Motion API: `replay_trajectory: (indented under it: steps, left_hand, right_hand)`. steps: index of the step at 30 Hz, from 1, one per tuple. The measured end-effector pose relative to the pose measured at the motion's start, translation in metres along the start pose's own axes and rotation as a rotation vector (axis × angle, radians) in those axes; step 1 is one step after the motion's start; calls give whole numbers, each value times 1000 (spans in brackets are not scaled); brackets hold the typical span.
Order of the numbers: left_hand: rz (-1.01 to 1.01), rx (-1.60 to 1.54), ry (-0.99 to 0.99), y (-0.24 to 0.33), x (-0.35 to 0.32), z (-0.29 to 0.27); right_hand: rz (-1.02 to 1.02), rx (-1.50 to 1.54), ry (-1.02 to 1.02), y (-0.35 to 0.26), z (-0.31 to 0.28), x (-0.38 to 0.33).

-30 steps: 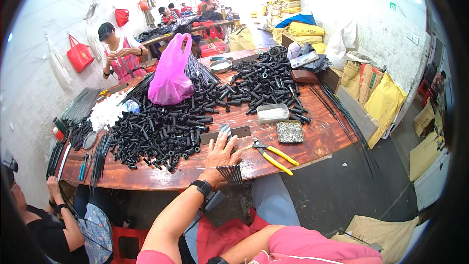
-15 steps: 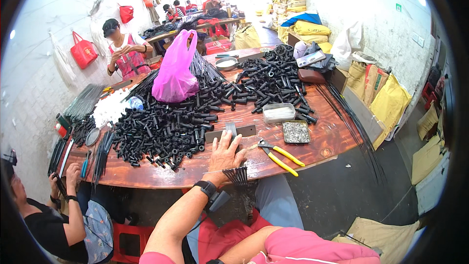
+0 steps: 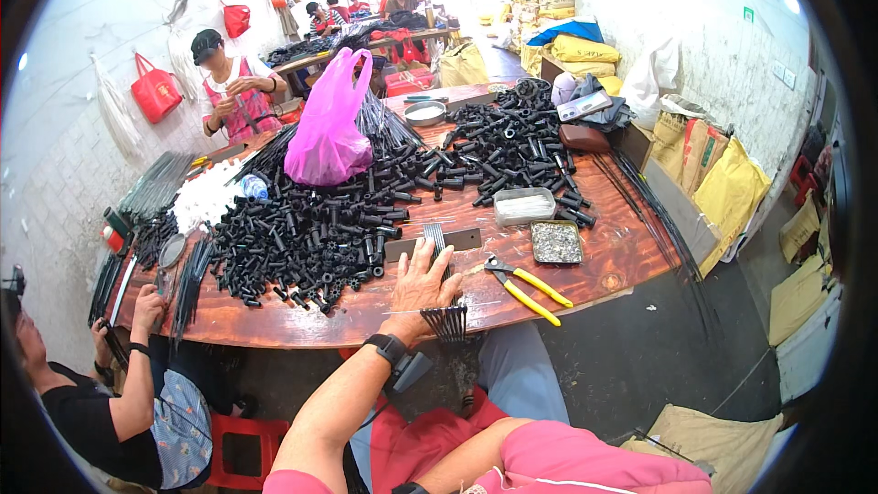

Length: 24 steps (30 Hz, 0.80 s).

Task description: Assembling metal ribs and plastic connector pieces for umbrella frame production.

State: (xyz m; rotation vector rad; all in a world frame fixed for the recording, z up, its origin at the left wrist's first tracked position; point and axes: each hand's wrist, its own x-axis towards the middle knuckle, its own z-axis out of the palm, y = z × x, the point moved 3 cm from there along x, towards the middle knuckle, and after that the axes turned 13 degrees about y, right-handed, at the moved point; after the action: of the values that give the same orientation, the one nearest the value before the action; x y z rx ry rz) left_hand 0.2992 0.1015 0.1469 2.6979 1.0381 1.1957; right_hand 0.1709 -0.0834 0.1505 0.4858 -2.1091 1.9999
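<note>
My left hand [image 3: 421, 279] lies flat with fingers spread on a bundle of thin metal ribs [image 3: 434, 235]. The ribs cross a dark flat metal bar [image 3: 466, 239] on the table. Their black ends [image 3: 446, 323] fan out by my wrist over the near table edge. Right of the hand are end-cutting pliers [image 3: 526, 289] with yellow handles, jaws apart. My right forearm [image 3: 476, 457] crosses the lower edge of the picture; my right hand is out of view.
Black plastic tubular parts [image 3: 302, 247] are heaped on the wooden table [image 3: 622, 256]. A pink plastic bag [image 3: 329, 142] stands on them. A clear box [image 3: 523, 207] and a small tray [image 3: 556, 242] sit at right. Seated left is a person [image 3: 101, 393]; another [image 3: 238, 91] works across the table.
My left hand stays flat on the ribs, almost unmoved. The person at left has raised one hand toward the table, and the person across has lowered theirs slightly.
</note>
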Motion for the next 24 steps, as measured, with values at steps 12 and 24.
replay_trajectory:
  steps: [12, 24]
  left_hand:
    - [13, 2, 14, -2, 0, 3]
    - [8, 3, 17, -1, -1, 3]
  right_hand:
    - [-60, -69, 1, 1, -8, -5]
    - [-111, -130, 9, 4, -11, -7]
